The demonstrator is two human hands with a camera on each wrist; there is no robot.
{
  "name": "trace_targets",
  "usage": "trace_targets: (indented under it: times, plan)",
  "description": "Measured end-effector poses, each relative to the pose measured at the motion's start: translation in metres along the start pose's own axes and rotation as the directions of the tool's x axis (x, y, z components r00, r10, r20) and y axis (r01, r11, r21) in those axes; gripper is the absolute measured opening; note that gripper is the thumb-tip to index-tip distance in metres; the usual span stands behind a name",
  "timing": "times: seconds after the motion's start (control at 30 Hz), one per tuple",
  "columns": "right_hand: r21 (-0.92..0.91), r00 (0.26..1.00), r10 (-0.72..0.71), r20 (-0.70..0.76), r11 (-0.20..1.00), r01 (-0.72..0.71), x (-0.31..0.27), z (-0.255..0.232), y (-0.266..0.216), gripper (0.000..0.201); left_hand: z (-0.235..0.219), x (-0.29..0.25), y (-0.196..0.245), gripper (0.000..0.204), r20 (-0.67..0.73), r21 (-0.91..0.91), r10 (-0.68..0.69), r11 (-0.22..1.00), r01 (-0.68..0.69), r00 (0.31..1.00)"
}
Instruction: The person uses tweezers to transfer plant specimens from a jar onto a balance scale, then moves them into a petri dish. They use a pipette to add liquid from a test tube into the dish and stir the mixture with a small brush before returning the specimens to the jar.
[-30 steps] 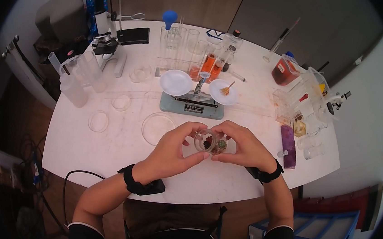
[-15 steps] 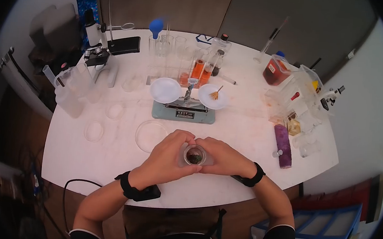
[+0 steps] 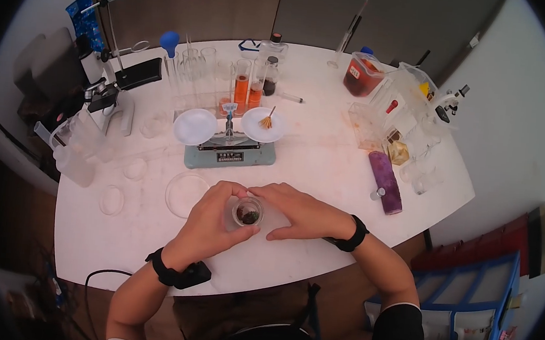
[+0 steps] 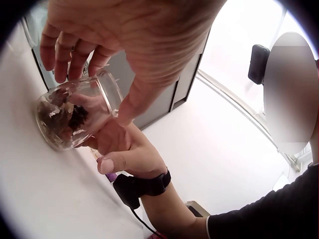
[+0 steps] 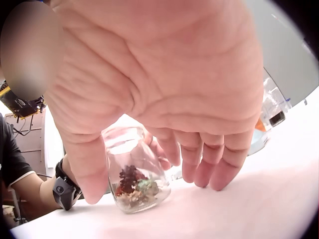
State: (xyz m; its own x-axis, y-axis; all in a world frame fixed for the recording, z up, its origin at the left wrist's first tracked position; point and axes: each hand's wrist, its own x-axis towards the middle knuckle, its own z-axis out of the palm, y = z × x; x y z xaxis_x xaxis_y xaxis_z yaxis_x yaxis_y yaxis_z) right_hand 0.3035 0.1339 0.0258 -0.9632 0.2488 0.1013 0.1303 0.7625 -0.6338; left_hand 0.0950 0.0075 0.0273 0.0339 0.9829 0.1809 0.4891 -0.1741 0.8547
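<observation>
Leftmost, just beside the large petri dish, was my left hand, on the near side of the pan balance. Its wrist was toward me and its palm faced right; I had my fingers and thumb curved round the upper part of the glass jar, gripping it. The jar lay directly in that hand's grasp, its long axis upright and its mouth up, in front of the balance toward the balance's right end. Of my two hands the left was nearer, being on the glass itself. My right hand came in from the right, palm turned to the jar, fingers long and loose, thumb spread apart, grasping nothing. Whether its fingertips brushed the jar's far side, I could not tell.
</observation>
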Motion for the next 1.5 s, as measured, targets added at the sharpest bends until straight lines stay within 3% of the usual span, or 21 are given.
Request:
trace_targets:
  times: [0.17, 0.27, 0.3, 0.37, 0.4, 0.43, 0.53, 0.63, 0.8, 1.0, 1.1, 1.3, 1.4, 1.5]
  plan:
    - [0.082, 0.983, 0.169, -0.067, 0.983, -0.163, -0.037, -0.043, -0.021, 0.062, 0.002, 0.002, -0.002, 0.051, 0.044, -0.051, -0.079, 0.995, 0.081, 0.996]
    - [0.066, 0.950, 0.217, -0.225, 0.976, -0.208, -0.066, -0.073, -0.025, 0.050, 0.002, 0.003, -0.003, 0.051, 0.045, -0.051, -0.089, 0.995, 0.091, 0.995]
    - [0.064, 0.912, 0.236, -0.336, 0.972, -0.227, -0.076, -0.081, -0.025, 0.041, 0.002, 0.003, -0.003, 0.051, 0.043, -0.049, -0.088, 0.995, 0.090, 0.995]
    - [0.170, 0.754, 0.431, -0.496, 0.900, -0.402, -0.095, -0.097, -0.026, 0.025, 0.002, 0.002, -0.003, 0.050, 0.035, -0.045, -0.086, 0.995, 0.087, 0.996]
    - [0.219, 0.687, 0.467, -0.557, 0.881, -0.420, -0.109, -0.103, -0.016, 0.022, 0.003, 0.002, -0.003, 0.050, 0.034, -0.045, -0.084, 0.995, 0.085, 0.996]
    - [0.269, 0.613, 0.499, -0.612, 0.861, -0.432, -0.125, -0.108, 0.000, 0.020, 0.003, 0.002, -0.003, 0.050, 0.038, -0.050, -0.088, 0.995, 0.089, 0.995]
    - [0.196, 0.485, 0.502, -0.716, 0.811, -0.551, -0.168, -0.114, 0.039, 0.018, 0.002, 0.002, -0.003, 0.050, 0.045, -0.058, -0.090, 0.994, 0.092, 0.995]
    - [-0.010, 0.456, 0.479, -0.750, 0.681, -0.732, -0.188, -0.101, 0.045, 0.018, 0.001, 0.001, -0.004, 0.051, 0.051, -0.048, -0.070, 0.996, 0.073, 0.996]
    - [-0.108, 0.465, 0.350, -0.813, 0.694, -0.712, -0.216, -0.085, 0.063, 0.013, -0.001, -0.001, -0.002, 0.052, 0.051, -0.047, -0.058, 0.997, 0.060, 0.997]
    - [-0.003, 0.368, 0.488, -0.791, 0.599, -0.801, -0.229, -0.095, 0.092, 0.013, 0.000, -0.001, -0.003, 0.051, 0.054, -0.046, -0.064, 0.997, 0.066, 0.997]
    - [-0.076, 0.394, 0.496, -0.774, 0.545, -0.835, -0.228, -0.096, 0.109, 0.015, 0.000, -0.002, 0.001, 0.051, 0.051, -0.065, -0.094, 0.993, 0.097, 0.994]
    - [-0.061, 0.408, 0.519, -0.751, 0.561, -0.826, -0.217, -0.104, 0.128, 0.016, -0.001, -0.002, 0.000, 0.050, 0.058, -0.073, -0.087, 0.993, 0.091, 0.994]
    - [-0.169, 0.481, 0.474, -0.737, 0.561, -0.811, -0.216, -0.106, 0.141, 0.015, -0.002, -0.002, -0.001, 0.049, 0.065, -0.056, -0.087, 0.994, 0.091, 0.994]
    - [-0.075, 0.438, 0.561, -0.702, 0.553, -0.830, -0.208, -0.110, 0.139, 0.016, -0.002, -0.003, 0.001, 0.049, 0.072, -0.048, -0.092, 0.994, 0.096, 0.993]
